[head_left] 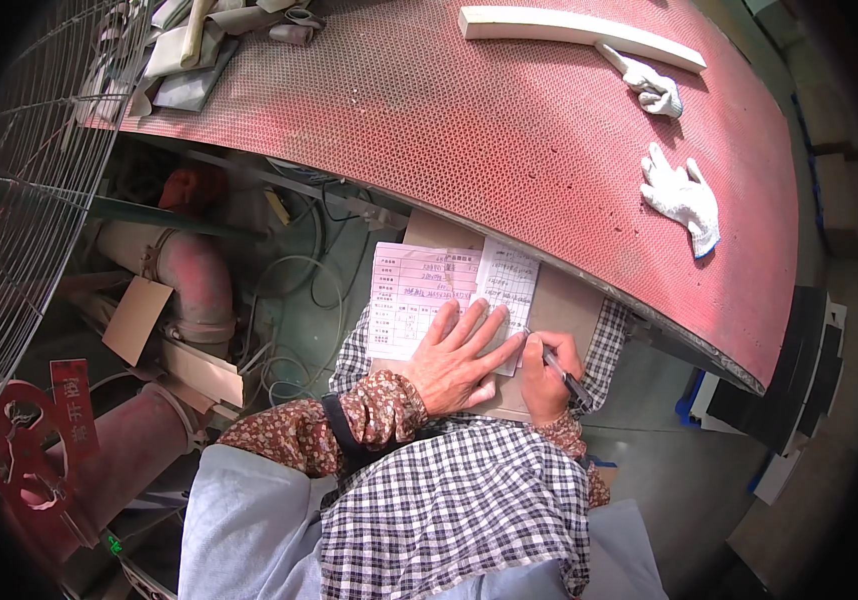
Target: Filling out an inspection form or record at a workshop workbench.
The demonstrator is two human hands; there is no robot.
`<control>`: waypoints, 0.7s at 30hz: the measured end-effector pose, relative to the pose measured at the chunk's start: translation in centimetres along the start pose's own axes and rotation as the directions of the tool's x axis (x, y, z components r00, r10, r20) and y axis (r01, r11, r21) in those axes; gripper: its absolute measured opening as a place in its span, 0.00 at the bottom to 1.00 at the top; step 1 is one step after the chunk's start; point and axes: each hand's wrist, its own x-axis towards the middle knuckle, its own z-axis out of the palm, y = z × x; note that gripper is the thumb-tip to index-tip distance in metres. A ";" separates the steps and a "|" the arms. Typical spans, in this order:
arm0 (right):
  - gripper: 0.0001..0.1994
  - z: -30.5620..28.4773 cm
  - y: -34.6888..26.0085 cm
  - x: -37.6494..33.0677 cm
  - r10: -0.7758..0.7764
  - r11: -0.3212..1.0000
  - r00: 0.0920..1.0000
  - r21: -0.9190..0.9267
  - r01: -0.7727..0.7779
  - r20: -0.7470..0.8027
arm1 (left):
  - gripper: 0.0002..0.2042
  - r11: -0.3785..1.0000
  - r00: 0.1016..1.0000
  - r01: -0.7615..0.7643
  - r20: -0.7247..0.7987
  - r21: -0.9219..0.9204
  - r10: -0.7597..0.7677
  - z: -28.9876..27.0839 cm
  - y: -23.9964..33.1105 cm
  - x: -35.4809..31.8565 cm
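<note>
Hands (457, 370), pink-white printed form (411, 283), dark pen (575, 388)

Floor (649, 465) is grey-green and smooth. Red, mesh-patterned worktable (399, 130) is unevenly lit. Red pipework (199, 275) stands left; wire guard (44, 150) at upper left.

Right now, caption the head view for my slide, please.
Left hand flat on printed paper slips, right hand holding a pen, beside a red textured table with two white work gloves.
</note>
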 end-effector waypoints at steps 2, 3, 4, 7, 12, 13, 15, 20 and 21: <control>0.09 0.0 -0.1 0.1 -0.006 1.000 1.000 0.000 0.006 -0.004 | 0.37 1.000 1.000 0.002 -0.002 0.001 -0.002 0.1 0.0 0.0; 0.09 0.0 -0.1 0.1 -0.009 1.000 1.000 -0.001 0.009 -0.006 | 0.37 1.000 1.000 0.003 -0.004 -0.001 -0.003 0.2 0.0 -0.1; 0.09 0.0 -0.2 0.1 -0.009 1.000 1.000 -0.009 0.009 -0.005 | 0.37 1.000 1.000 0.004 -0.005 -0.002 -0.004 0.3 0.0 -0.1; 0.08 0.0 -0.3 0.2 -0.006 1.000 1.000 -0.022 0.006 -0.011 | 0.37 1.000 1.000 0.003 -0.005 -0.009 -0.003 0.3 0.0 -0.1; 0.07 0.1 -0.5 0.3 -0.021 0.999 0.999 -0.026 0.020 -0.035 | 0.37 1.000 1.000 -0.002 0.003 -0.008 0.002 -0.1 0.0 0.0; 0.07 0.1 -0.5 0.3 -0.021 0.999 0.999 -0.032 0.020 -0.034 | 0.37 1.000 1.000 -0.002 0.004 -0.008 0.002 -0.2 0.0 0.0; 0.07 0.1 -0.5 0.3 -0.023 0.999 0.999 -0.043 0.021 -0.034 | 0.37 1.000 1.000 -0.002 0.001 -0.010 0.002 -0.1 0.0 0.0; 0.07 0.1 -0.6 0.3 -0.026 0.999 0.999 -0.042 0.025 -0.035 | 0.37 1.000 1.000 -0.003 0.000 -0.012 0.003 -0.1 0.0 0.1; 0.07 0.1 -0.6 0.3 -0.031 0.999 0.999 -0.045 0.029 -0.035 | 0.37 1.000 1.000 -0.002 -0.004 -0.015 0.002 -0.1 0.0 0.1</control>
